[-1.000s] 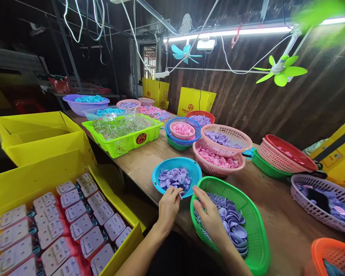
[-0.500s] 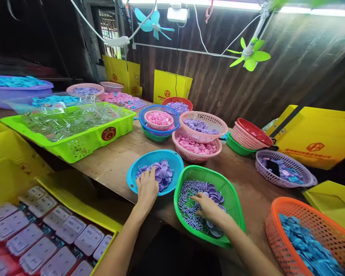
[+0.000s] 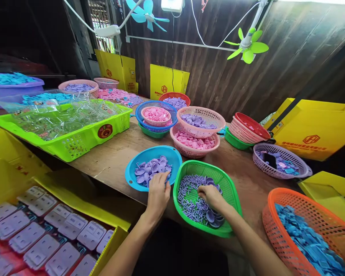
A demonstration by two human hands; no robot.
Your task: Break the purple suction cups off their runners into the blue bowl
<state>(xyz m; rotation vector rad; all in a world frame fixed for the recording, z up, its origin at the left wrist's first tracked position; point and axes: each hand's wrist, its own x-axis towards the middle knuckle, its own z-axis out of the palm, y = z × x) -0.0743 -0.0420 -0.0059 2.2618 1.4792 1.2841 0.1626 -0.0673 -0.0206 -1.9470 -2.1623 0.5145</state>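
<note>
My left hand (image 3: 158,191) is at the front right edge of a blue basin (image 3: 129,177), its fingers curled together. Whatever it holds is hidden behind the fingers. Small purple cup-shaped plastic pieces (image 3: 151,168) lie heaped in that basin. Over a green basket (image 3: 232,199), my right hand (image 3: 211,196) is closed in a pinch, and anything between its fingertips is too small to make out. Beneath it the basket contains many tiny purple stick-like parts (image 3: 186,191). Round purple cups (image 3: 214,219) lie along the basket's right side, partly covered by the hand.
Behind stand stacked pink baskets (image 3: 201,132) and a blue colander (image 3: 139,113). A lime tray (image 3: 74,147) of clear plastic packs is at left, above a yellow box (image 3: 117,245) of grey-white cases. An orange basket (image 3: 271,230) of blue pieces stands at right.
My left hand has drawn back and right from the purple pieces to the basin's edge, its fingers closing. My right fingers have come together into a pinch. The view has shifted slightly.
</note>
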